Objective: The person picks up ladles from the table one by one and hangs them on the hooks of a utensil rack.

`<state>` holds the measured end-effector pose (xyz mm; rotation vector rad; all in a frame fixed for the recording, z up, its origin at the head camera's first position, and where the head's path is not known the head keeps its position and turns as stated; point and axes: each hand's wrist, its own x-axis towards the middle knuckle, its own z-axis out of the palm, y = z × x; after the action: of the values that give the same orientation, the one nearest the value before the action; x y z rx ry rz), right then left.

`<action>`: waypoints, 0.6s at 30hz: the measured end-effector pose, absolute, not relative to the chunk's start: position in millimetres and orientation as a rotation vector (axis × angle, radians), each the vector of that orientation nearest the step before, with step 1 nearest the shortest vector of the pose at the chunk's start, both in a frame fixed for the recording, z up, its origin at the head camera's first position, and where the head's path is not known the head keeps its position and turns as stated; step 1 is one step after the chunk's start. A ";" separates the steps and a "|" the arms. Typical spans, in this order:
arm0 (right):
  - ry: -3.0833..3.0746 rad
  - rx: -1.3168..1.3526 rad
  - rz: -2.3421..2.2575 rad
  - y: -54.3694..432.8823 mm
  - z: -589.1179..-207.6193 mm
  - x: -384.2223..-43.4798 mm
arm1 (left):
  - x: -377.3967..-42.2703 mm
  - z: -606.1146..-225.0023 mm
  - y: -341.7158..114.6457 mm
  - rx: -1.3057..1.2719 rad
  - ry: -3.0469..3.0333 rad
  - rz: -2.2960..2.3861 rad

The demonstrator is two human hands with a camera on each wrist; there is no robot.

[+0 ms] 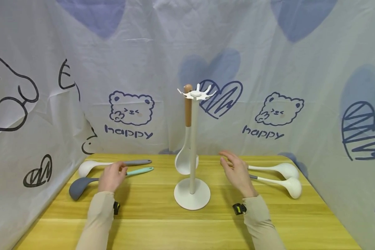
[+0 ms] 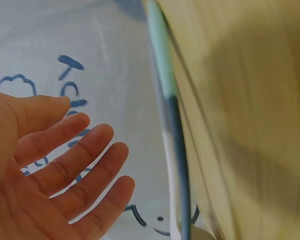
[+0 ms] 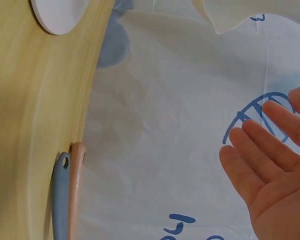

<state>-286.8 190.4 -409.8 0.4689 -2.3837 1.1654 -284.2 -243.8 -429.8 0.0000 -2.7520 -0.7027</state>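
My left hand [image 1: 110, 176] is over two ladles at the left, its fingers loosely spread and nothing in them. One is a white ladle [image 1: 86, 168] with a grey handle; the other is a dark grey ladle [image 1: 78, 187] with a mint handle end [image 2: 162, 60]. On the other side my right hand [image 1: 237, 173], fingers extended and empty, hovers by two white ladles. The rear ladle [image 1: 288, 171] has a brown handle [image 3: 76, 195]; the front ladle [image 1: 293, 187] has a grey handle [image 3: 61, 200]. Between the hands, a white ladle [image 1: 182, 163] with a wooden handle hangs from a white stand [image 1: 193, 139].
The stand's top hooks [image 1: 207, 93] fan outward, and its round base [image 1: 192, 204] rests on the wooden table [image 1: 162, 229]. A printed cloth [image 1: 175, 45] with bears and hearts encloses the back and sides.
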 end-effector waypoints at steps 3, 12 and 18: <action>-2.416 0.476 1.159 190.2 -412.5 -287.1 | -284.5 -433.6 -248.3 0.018 -2.781 -0.654; -2.509 0.472 1.148 187.1 -415.9 -287.0 | -285.2 -441.9 -257.5 -0.009 -2.856 -0.621; -2.525 0.469 1.158 185.7 -416.9 -287.4 | -286.3 -448.5 -261.8 -0.024 -2.912 -0.549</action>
<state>-287.4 185.7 -416.9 0.4689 -2.5250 1.1580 -286.3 -261.8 -448.5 -0.0240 -2.9119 -0.5492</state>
